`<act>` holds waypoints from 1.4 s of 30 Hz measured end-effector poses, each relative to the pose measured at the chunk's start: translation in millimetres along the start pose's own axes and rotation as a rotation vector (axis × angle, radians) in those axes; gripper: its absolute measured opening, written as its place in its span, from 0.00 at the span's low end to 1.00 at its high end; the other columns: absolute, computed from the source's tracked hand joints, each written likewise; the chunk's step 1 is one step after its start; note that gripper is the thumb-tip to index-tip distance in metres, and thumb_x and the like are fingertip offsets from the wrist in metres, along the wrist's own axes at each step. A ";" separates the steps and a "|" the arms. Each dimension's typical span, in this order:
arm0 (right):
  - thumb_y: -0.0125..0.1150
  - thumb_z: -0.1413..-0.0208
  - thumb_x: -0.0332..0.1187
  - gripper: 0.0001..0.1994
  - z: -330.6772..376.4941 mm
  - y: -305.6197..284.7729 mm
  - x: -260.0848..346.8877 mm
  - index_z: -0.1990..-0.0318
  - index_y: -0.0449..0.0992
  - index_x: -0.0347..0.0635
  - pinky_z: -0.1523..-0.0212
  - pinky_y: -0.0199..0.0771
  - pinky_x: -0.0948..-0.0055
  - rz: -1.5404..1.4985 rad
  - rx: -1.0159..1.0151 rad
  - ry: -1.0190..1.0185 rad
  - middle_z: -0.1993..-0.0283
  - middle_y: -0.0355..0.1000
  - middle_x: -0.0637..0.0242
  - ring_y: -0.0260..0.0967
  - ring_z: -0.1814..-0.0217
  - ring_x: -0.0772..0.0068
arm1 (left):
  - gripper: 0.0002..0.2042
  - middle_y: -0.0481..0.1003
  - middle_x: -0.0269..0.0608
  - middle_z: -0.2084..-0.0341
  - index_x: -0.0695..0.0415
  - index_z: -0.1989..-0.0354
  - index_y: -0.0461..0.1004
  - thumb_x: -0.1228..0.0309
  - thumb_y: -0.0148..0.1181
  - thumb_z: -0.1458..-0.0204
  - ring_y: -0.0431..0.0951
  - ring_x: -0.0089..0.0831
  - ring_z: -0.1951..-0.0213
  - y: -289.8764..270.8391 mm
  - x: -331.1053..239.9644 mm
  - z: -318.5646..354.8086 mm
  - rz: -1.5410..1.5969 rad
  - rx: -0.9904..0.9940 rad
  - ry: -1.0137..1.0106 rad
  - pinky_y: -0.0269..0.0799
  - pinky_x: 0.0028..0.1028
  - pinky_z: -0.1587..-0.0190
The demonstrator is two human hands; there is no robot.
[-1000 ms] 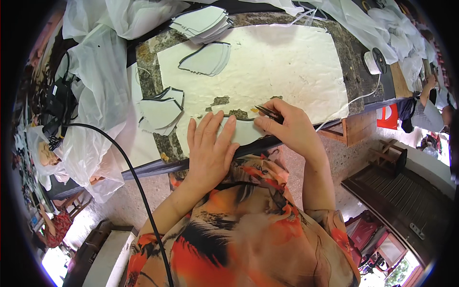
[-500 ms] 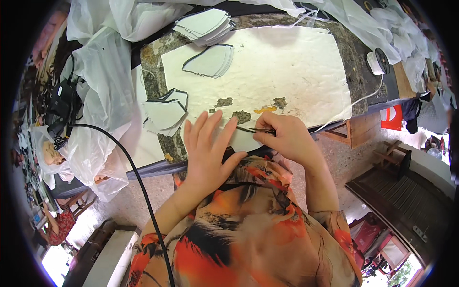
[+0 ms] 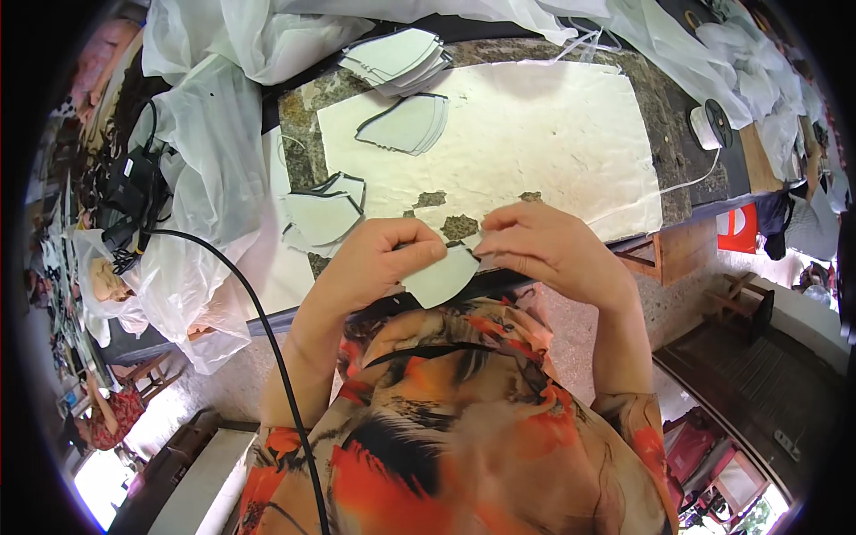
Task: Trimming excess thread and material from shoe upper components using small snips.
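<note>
My left hand [image 3: 379, 260] and my right hand [image 3: 546, 248] together pinch a pale curved fabric piece [image 3: 440, 278], lifted just off the near edge of the stone worktable [image 3: 299, 116]. Behind the hands lies a cream sheet [image 3: 526, 134] covering most of the tabletop. A pile of similar cut pieces with dark edges [image 3: 323, 214] rests left of my left hand. Another piece [image 3: 406, 125] lies farther back on the sheet, and a stack of cut pieces [image 3: 397, 58] sits at the far edge.
White cloth and clear plastic [image 3: 209, 169] are heaped at the left and along the back. A black cable [image 3: 267, 330] runs from a plug block [image 3: 134, 187] down past my left arm. A tape roll [image 3: 711, 127] sits at the right; wooden stools [image 3: 664, 254] stand below.
Both hands lifted off the table and came together, raising the fabric piece that my left hand had pressed flat. The thin dark tool seen earlier in my right hand is no longer visible.
</note>
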State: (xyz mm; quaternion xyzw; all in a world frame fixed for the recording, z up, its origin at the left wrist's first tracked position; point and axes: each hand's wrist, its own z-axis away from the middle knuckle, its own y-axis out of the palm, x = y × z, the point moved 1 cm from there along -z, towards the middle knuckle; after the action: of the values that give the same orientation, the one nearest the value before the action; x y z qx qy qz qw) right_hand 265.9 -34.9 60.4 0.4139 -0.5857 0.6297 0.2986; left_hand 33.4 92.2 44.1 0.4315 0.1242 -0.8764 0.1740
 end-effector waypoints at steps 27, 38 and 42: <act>0.64 0.40 0.29 0.21 -17.5 15.8 14.2 0.39 0.79 0.51 0.65 0.69 0.63 0.295 -0.177 0.024 0.70 0.69 0.62 0.68 0.68 0.58 | 0.14 0.82 0.34 0.63 0.65 0.52 0.81 0.67 0.69 0.40 0.79 0.19 0.64 1.1 21.8 21.1 0.610 -0.037 0.057 0.74 0.20 0.59; 0.68 0.47 0.26 0.25 -8.3 18.2 1.7 0.40 0.80 0.53 0.63 0.70 0.64 0.457 -0.219 -0.067 0.68 0.72 0.68 0.69 0.66 0.62 | 0.12 0.81 0.32 0.64 0.62 0.54 0.81 0.67 0.68 0.40 0.77 0.18 0.64 4.4 20.3 19.9 0.802 0.068 0.041 0.74 0.21 0.60; 0.67 0.46 0.28 0.22 -12.4 12.7 14.3 0.42 0.81 0.54 0.54 0.71 0.62 0.472 -0.187 -0.071 0.61 0.74 0.67 0.72 0.60 0.61 | 0.09 0.80 0.30 0.65 0.61 0.56 0.81 0.68 0.68 0.39 0.76 0.16 0.63 2.6 8.2 23.5 0.570 0.051 0.081 0.72 0.20 0.59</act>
State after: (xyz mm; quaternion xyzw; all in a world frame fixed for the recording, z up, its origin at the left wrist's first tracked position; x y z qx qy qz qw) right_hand 245.9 -26.0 67.0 0.2580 -0.7320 0.6100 0.1597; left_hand 13.0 79.6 51.4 0.4876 -0.0170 -0.7772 0.3973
